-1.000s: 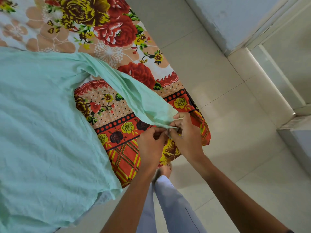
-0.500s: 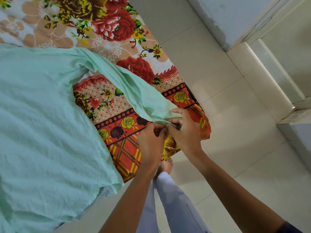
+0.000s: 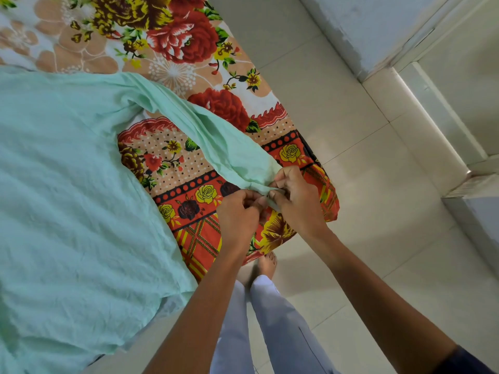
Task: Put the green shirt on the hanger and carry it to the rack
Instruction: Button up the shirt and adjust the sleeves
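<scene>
Both our hands are working the cuff end of one sleeve. Our right hand (image 3: 297, 195) pinches the cuff edge between thumb and curled fingers; our left hand (image 3: 239, 211) pinches the same edge just beside it, fingertips nearly touching the right's. What exactly they do at the cuff (button, fold) is too small to tell.

The pale mint-green crinkled cotton shirt (image 3: 67, 198) lies spread flat on the bed, body to our left; the sleeve (image 3: 216, 139) runs diagonally from the shoulder down to our hands. Under it sits the red, orange and yellow floral-print bedsheet (image 3: 189, 41), whose corner hangs off the bed edge by our hands. Beyond that, cream floor tiles (image 3: 351, 130) and our bare foot (image 3: 267, 263) below.

No hanger or rack in view, so we judge the task is early: prep only.

Risks from here:
- The sleeve end sits at the bed edge; letting go of both pinches could drop it off the side and drag the shirt.
- Pulling the cuff hard would bunch the flat body, making hanger insertion harder.
- The fabric looks thin and may slip from a fingertip pinch.
</scene>
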